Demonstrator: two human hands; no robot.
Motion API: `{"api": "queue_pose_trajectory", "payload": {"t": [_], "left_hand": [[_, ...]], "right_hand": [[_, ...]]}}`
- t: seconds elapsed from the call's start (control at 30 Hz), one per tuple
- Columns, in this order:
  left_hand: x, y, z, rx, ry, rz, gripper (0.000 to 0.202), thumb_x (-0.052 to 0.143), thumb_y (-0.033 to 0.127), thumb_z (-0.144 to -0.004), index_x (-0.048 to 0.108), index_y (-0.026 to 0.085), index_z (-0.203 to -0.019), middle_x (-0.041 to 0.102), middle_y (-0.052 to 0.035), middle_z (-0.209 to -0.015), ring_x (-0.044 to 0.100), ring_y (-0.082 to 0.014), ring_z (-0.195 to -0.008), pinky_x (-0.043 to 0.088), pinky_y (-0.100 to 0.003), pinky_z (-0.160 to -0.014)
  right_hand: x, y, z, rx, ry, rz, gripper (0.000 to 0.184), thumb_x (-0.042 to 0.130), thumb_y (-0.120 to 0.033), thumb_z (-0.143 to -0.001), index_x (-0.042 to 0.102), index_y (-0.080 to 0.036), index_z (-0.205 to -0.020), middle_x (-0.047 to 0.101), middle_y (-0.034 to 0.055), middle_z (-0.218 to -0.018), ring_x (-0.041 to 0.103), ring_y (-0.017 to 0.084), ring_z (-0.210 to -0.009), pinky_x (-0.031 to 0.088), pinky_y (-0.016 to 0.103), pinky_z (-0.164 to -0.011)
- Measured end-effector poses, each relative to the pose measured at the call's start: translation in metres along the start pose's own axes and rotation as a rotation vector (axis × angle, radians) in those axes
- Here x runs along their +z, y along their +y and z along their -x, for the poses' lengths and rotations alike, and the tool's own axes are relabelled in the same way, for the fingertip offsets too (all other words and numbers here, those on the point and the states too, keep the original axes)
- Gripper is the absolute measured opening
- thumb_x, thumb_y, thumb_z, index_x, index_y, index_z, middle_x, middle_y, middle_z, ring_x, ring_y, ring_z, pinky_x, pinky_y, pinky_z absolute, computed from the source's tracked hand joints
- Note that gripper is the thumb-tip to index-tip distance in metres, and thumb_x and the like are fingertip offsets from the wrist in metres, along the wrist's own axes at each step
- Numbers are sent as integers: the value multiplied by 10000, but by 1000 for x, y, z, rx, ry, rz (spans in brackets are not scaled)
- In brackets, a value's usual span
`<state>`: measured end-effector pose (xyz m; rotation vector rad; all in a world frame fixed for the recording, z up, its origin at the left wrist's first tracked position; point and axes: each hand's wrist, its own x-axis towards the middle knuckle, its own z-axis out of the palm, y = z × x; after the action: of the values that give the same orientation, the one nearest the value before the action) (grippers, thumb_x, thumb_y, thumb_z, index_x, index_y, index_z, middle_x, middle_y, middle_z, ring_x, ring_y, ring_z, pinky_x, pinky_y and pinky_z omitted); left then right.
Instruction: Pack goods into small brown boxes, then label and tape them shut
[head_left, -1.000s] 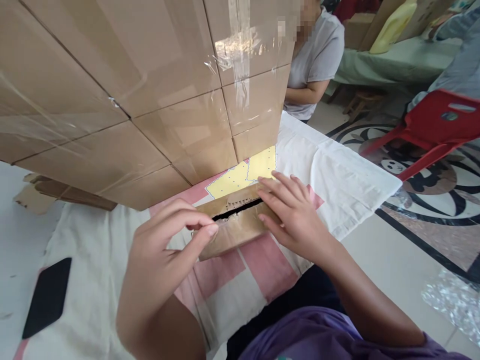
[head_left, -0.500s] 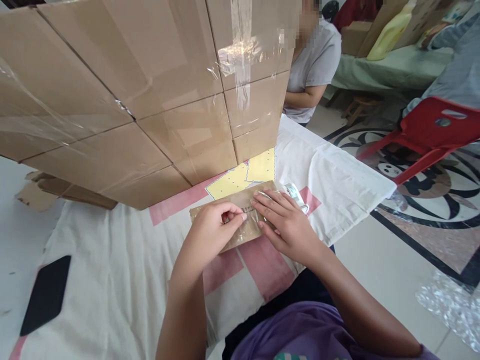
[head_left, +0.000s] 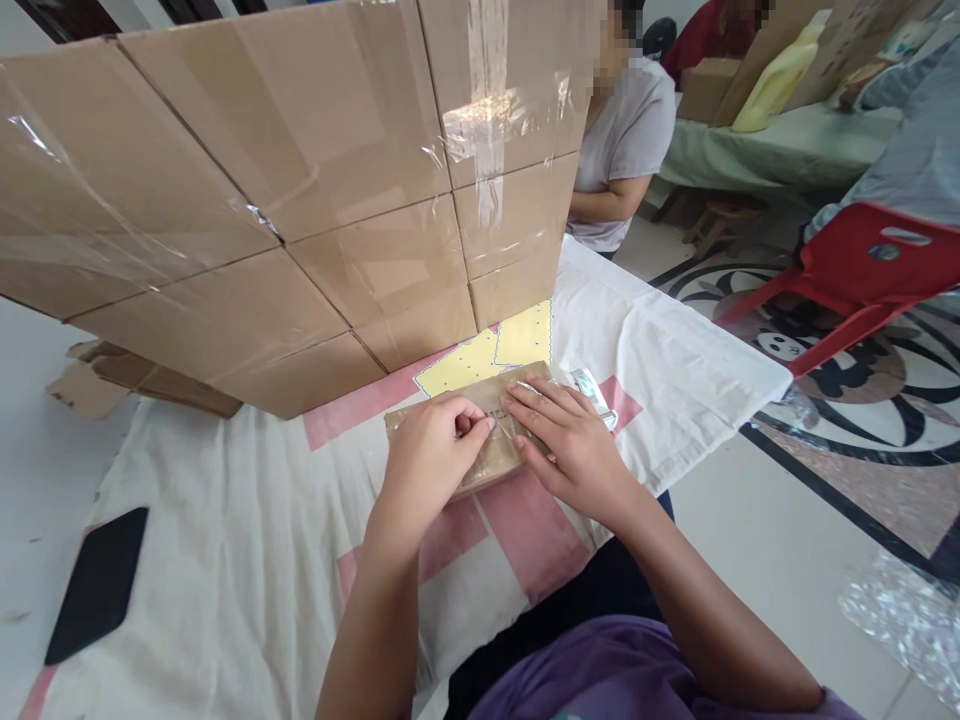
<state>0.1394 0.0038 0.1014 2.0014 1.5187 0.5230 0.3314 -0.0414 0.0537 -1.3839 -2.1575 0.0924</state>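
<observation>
A small flat brown cardboard packet (head_left: pixel 420 408) lies on the white and pink cloth (head_left: pixel 247 530) in front of me. My left hand (head_left: pixel 431 450) rests on it with fingers curled, thumb and fingertips pinching at its top surface. My right hand (head_left: pixel 574 440) lies flat on the packet's right half, fingers stretched out and pressing it down. A small white and green packet (head_left: pixel 592 388) peeks out just beyond my right fingers.
A tall wall of taped cardboard boxes (head_left: pixel 300 190) stands right behind the packet. A black phone (head_left: pixel 97 585) lies at the cloth's left edge. A yellow dotted sheet (head_left: pixel 487 355) lies by the boxes. Another person (head_left: pixel 622 140) sits behind; a red plastic chair (head_left: pixel 862 270) stands at right.
A second ago the packet gaped open under my hands with my left hand raised; now it lies closed and flat, both hands pressing on it. The view has shifted slightly.
</observation>
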Motion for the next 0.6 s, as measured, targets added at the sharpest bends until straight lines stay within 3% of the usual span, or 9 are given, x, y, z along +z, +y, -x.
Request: {"api": "queue_pose_trajectory", "payload": {"t": [0.27,0.6], "left_hand": [[2,-2,-3,7,-16,29,191,601,291,-879,614,236,-698,619,59,-687,560,-134,-662,379,-307,-628],[5,0,-4,-71,36,-74,97,636,333,-875,586,262,-831,631,73,-753,571,-134,-692,350,-295,-599]], "right_hand": [[-1,0,-1,3,-1,-5,402,477,-264,-1015,611,-213,-1390,584,62,-1491,464,310,-1440,435,529,-1093],[2,2,-1,1,2,9,398,466,-268,-1021,604,-194,-1387,588,55,-1487,451,295,-1449,423,520,-1106]]}}
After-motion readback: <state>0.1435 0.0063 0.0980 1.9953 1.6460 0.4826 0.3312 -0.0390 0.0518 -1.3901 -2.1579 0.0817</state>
